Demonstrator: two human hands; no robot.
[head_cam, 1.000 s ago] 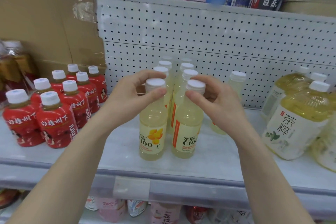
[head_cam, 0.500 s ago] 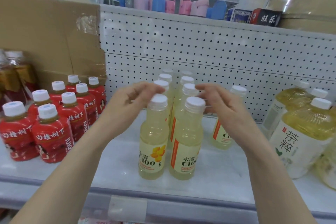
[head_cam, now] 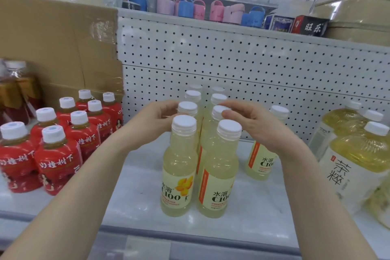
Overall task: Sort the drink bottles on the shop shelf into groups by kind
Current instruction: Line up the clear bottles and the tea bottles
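Left hand [head_cam: 160,114] and right hand [head_cam: 255,126] hover apart, loosely curled, gripping nothing, over the C100 bottles [head_cam: 179,167] packed in two rows on the shelf [head_cam: 130,196]; a wrist brushing the front caps could topple them forward off the edge.

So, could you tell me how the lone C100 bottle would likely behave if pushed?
The lone C100 bottle is tall and narrow, so a push near its cap would probably tip it. It looks full, so likely heavy for its size. Its smooth plastic should slide readily on the glossy shelf.
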